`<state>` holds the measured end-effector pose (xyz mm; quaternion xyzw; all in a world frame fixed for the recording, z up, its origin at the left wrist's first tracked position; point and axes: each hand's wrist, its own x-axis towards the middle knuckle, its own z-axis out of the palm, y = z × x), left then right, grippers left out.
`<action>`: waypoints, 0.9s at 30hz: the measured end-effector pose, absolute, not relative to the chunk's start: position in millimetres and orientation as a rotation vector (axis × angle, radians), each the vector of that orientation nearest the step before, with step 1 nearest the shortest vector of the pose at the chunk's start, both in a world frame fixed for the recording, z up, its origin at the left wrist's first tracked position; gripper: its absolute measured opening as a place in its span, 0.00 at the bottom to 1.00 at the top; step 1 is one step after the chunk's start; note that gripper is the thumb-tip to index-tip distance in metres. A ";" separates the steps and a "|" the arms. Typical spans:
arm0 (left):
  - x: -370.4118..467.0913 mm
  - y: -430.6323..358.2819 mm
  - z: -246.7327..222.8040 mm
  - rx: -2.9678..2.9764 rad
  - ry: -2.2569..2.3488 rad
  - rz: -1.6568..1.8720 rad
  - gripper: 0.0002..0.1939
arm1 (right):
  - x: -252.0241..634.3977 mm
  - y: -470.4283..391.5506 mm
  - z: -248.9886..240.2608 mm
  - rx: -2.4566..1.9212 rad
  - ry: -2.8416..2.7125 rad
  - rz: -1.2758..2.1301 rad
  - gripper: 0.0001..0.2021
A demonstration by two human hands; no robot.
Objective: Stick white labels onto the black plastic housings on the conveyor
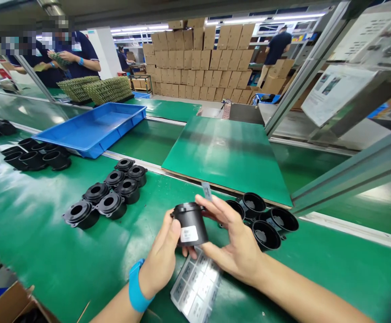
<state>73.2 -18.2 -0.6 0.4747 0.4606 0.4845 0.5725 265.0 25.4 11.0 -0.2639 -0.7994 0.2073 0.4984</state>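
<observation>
A black cylindrical plastic housing [191,223] with a white label [189,233] on its side is tilted between my two hands. My left hand [163,255] is closed round its left side, the thumb on the wall. My right hand [237,240] curls about its right side, with the thumb at the lower edge and fingers near the upper rim. A small grey printed label [206,191] sticks up from a right fingertip. Below my hands is a sheet of silvery labels [195,287], its upper end partly hidden by the fingers.
Several flanged black housings [111,205] stand left of centre; open-topped black cups [265,234] stand beside my right hand. More cups [32,159] sit farther left, near a blue tray [114,117]. A raised green board [225,157] lies ahead. Co-workers [77,56] stand beyond the bench.
</observation>
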 end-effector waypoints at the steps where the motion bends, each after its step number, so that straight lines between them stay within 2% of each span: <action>1: 73.8 -17.1 0.1 1.160 1.085 1.085 0.28 | 268.0 26.9 12.1 -0.658 -1.901 0.469 0.40; 3: 72.4 -13.1 3.5 1.319 1.140 1.005 0.27 | 274.5 30.8 15.4 -0.715 -1.859 0.378 0.34; 5: 62.9 -7.0 9.4 1.487 1.262 1.033 0.22 | 279.8 36.2 19.0 -0.811 -1.904 0.291 0.27; 8: 28.8 1.6 19.6 1.798 1.759 1.174 0.18 | 282.6 45.7 21.9 -0.975 -2.078 0.224 0.20; 11: -17.5 2.8 24.8 1.961 2.559 0.984 0.24 | 282.2 54.3 20.9 -1.065 -2.290 0.187 0.21; 14: -52.6 -1.7 20.5 1.911 2.924 0.564 0.24 | 285.1 59.7 20.6 -1.116 -2.418 0.115 0.24; 17: -64.6 -4.5 15.0 1.968 2.900 0.387 0.16 | 291.3 59.9 26.7 -1.207 -2.463 -0.071 0.25; 20: -58.3 -3.1 18.8 1.988 2.886 0.445 0.19 | 294.2 54.4 38.3 -1.211 -2.412 -0.191 0.30; 23: -41.7 -1.4 27.8 1.980 2.767 0.800 0.27 | 291.6 44.9 47.8 -1.077 -2.343 0.033 0.33; 25: -26.1 -1.7 32.1 1.873 2.466 1.167 0.28 | 287.9 38.4 50.3 -0.986 -2.318 0.254 0.34; 27: -7.8 -2.8 34.1 1.615 2.080 1.391 0.29 | 283.5 32.9 49.9 -0.923 -2.294 0.475 0.38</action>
